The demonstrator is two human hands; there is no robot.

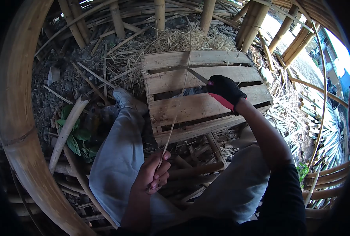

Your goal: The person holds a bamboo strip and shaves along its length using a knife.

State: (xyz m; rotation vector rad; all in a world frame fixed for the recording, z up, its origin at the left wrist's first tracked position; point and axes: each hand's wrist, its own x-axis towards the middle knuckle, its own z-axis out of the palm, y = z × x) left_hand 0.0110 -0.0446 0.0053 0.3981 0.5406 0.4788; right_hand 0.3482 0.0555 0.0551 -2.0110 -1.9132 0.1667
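Observation:
My bare left hand (153, 173) is closed round the lower part of a thin bamboo strip (177, 112). The strip runs up and away across a slatted wooden pallet (206, 80) and past its far edge. On my right hand (224, 92) is a black and red glove, its fingers wrapped round the handle of a knife (198, 76). The blade points up and left over the pallet, its tip at or very near the strip; whether they touch I cannot tell.
A thick bamboo pole (19, 135) curves along the left side. Bamboo posts (251, 25) and straw (190, 40) lie beyond the pallet. Green leaves (80, 135) and a cut bamboo piece (68, 133) are beside my left leg (118, 161). Split strips (324, 135) spread out at the right.

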